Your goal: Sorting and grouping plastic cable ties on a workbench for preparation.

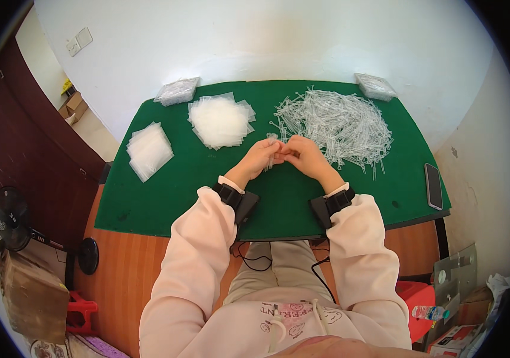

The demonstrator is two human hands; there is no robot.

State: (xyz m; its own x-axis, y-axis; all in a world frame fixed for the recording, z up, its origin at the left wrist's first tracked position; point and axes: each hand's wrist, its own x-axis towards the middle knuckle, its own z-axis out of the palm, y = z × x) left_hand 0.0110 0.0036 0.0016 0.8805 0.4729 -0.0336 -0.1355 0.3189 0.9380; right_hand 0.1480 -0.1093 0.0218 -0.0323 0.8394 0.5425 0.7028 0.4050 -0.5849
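Note:
Over the middle of the green table my left hand (259, 157) is closed round a small bunch of thin clear plastic sticks (269, 166), whose ends stick out above and below the fingers. My right hand (306, 157) meets it, thumb and fingertips pinched against the left fingertips; what it pinches is too small to make out. Just beyond the right hand spreads a large heap of loose clear plastic sticks (341, 126), several with a small loop at one end. Left of the hands lies a fanned pile of clear plastic bags (221, 121), and farther left a smaller stack of similar bags (150, 151).
Clear packs sit at the far left corner (177, 91) and far right corner (376, 87) of the green tabletop (207, 197). A phone (434, 186) lies by the right edge. A white wall (279, 42) rises behind; a black fan (11, 218) stands at the left.

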